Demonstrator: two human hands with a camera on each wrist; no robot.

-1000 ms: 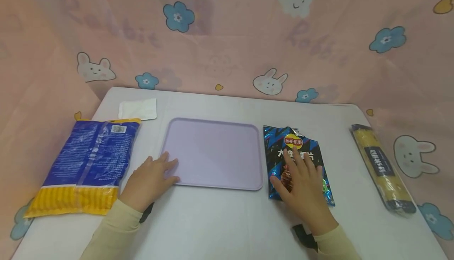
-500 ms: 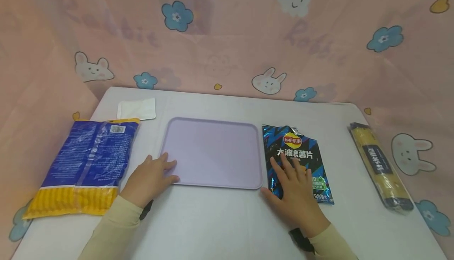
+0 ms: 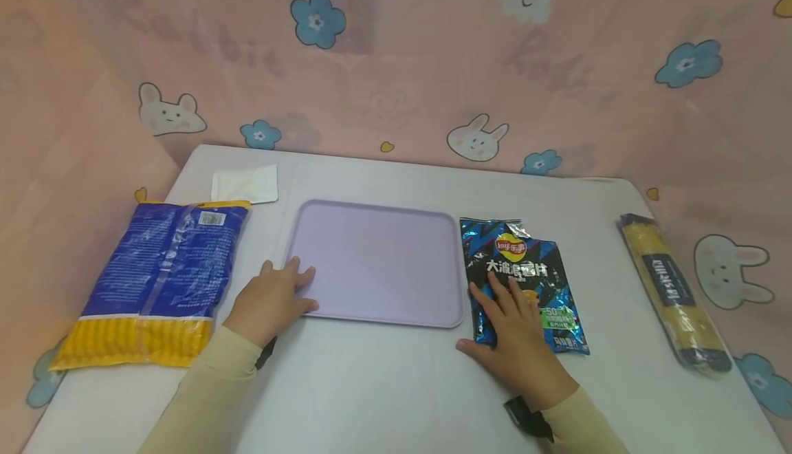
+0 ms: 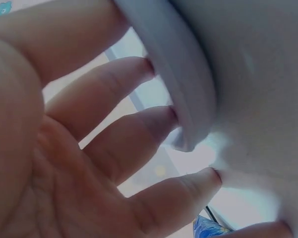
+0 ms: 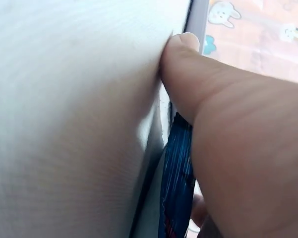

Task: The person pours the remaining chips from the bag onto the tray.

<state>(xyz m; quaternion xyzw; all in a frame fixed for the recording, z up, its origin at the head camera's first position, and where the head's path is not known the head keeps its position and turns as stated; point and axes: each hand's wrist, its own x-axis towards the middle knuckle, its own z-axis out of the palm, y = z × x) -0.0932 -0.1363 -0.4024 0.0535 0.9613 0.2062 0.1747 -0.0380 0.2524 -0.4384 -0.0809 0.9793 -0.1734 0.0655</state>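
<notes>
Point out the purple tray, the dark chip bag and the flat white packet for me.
Purple tray (image 3: 377, 263): head view, on the bare middle of its surface.
Dark chip bag (image 3: 526, 268): head view, on the white lettering across its front.
Flat white packet (image 3: 245, 184): head view, middle of its upper face.

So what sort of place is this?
Probably an indoor spot set up for table work: pink bunny cloth behind and beside a white table, with a tray and chips bag laid out on it.
</notes>
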